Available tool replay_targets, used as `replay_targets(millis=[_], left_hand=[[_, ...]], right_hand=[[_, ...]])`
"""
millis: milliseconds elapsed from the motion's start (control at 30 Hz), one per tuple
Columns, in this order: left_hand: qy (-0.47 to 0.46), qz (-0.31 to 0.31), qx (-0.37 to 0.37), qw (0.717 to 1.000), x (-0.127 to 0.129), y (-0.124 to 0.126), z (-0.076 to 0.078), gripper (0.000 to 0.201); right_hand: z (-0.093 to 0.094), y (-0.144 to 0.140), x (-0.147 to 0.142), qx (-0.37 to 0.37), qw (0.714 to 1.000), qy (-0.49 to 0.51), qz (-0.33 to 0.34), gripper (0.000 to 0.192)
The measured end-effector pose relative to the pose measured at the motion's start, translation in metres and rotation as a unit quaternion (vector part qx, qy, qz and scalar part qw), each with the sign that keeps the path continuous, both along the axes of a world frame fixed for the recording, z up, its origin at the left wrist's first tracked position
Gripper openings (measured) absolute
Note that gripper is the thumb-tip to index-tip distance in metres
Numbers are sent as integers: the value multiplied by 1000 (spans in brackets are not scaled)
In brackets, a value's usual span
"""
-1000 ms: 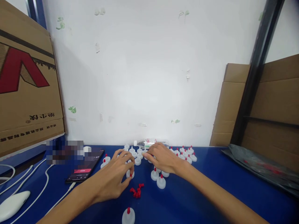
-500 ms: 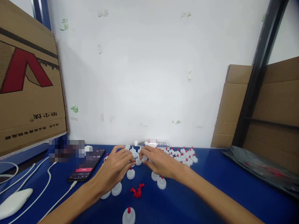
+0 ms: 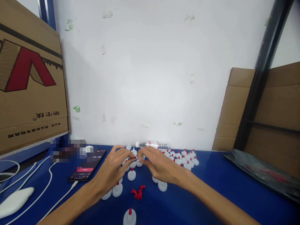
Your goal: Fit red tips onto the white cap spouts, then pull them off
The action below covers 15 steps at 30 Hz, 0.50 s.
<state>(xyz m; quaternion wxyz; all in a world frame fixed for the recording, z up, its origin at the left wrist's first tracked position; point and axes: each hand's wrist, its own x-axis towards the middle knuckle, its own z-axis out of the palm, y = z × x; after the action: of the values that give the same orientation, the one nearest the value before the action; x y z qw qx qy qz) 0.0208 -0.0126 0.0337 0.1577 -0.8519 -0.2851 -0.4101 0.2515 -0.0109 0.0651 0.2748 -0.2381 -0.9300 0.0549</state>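
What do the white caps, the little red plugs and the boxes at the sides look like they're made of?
White caps: likely moulded plastic, going by the smooth, slightly translucent look. Red plugs: probably plastic too, glossy and uniform in colour, though too small to be sure. Boxes: brown corrugated cardboard, matte, with creased flaps and printed marks.

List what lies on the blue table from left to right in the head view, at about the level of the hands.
White mouse → white cable → phone → left hand → right hand → capped white lids → dark plastic bag.
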Motion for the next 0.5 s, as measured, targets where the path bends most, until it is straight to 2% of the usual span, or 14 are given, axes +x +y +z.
replay_targets(millis=[100, 333, 500], left_hand=[[-8, 4, 5, 1000, 0, -2, 1, 13], [-21, 25, 13, 999, -3, 0, 1, 20], [-11, 18, 16, 1000, 1, -3, 3, 30]], right_hand=[[-1, 0, 0, -11, 1000, 28, 4, 28], [-1, -1, -4, -43, 997, 68, -22, 22], [0, -7, -9, -40, 994, 97, -13, 31]])
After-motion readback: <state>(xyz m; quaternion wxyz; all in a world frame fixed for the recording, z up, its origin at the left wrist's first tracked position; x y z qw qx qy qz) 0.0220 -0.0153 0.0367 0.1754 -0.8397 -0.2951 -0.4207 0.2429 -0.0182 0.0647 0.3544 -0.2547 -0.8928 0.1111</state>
